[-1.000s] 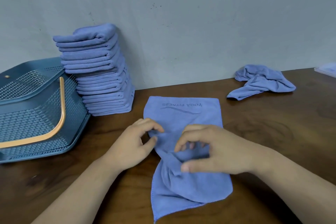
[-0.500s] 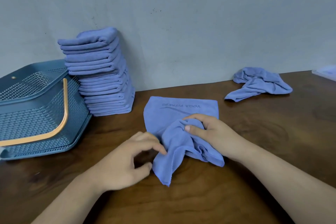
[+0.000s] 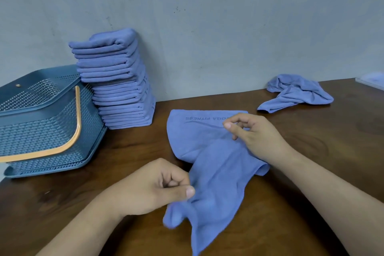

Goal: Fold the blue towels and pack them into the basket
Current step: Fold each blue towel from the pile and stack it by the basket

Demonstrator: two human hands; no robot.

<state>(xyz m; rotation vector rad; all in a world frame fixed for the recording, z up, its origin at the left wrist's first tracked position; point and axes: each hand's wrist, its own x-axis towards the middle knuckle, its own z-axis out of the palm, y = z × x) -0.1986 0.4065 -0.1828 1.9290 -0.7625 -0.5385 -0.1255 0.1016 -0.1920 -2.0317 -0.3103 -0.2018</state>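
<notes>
Blue folded stack (image 3: 116, 81) stands between basket (image 3: 41, 131) and pinched towel (image 3: 216, 172)

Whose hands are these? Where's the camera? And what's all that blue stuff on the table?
The camera sits on a person's head and looks down, so you see that person's own two hands. The left hand pinches the near edge of a blue towel, and the right hand holds its far part. The towel lies partly on the brown table. Beside the wall stands a stack of folded towels, with a blue basket to its left. One crumpled towel lies at the far right.
</notes>
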